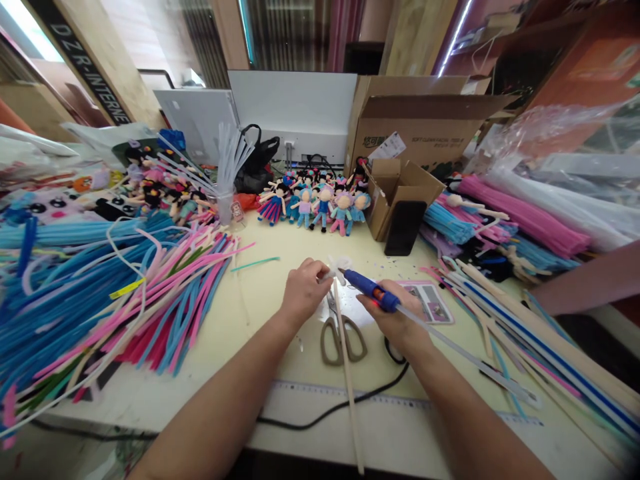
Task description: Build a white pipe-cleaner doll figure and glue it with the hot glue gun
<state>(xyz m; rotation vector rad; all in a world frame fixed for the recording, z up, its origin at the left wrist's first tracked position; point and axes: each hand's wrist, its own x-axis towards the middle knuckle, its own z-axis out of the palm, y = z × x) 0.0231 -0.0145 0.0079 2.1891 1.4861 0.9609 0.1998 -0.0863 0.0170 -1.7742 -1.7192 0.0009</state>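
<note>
In my right hand (403,327) is a blue hot glue gun (367,285), its nozzle pointing left. A long translucent glue stick (453,350) sticks out of its back end. My left hand (304,290) pinches a small white fuzzy piece (341,263), probably a bit of pipe cleaner, at the nozzle tip. Whether tip and piece touch, I cannot tell. Beneath both hands lie scissors (356,343) with grey-brown handles, crossed by a long cream pipe cleaner (349,380).
Pipe cleaner bundles (185,293) cover the left side; more strips (540,333) lie right. Small dolls (324,203) stand at the back beside a cardboard box (383,193) and phone (404,229). A black cable (320,421) crosses a ruler (370,395) in front.
</note>
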